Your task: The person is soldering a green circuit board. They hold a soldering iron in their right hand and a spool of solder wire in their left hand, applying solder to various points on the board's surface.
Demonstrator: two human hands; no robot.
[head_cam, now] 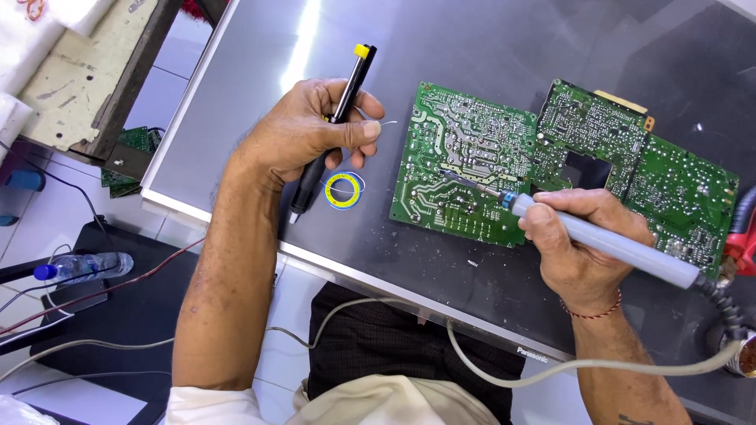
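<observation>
Left hand (303, 130) clamped on black pump (335, 118) and thin wire (378, 123), above solder coil (343, 190). Right hand (579, 240) gripping grey iron (606, 244), tip on green board (465, 161) mid-panel (488, 39).

Glossy grey surface (504, 47) with sheen, matt green circuit board (465, 161) dotted with shiny solder, smooth grey plastic soldering iron (606, 244), black plastic desoldering pump (335, 126)

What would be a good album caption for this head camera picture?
Right hand touches a grey soldering iron to a green circuit board; left hand grips a black desoldering pump and solder wire.
</observation>
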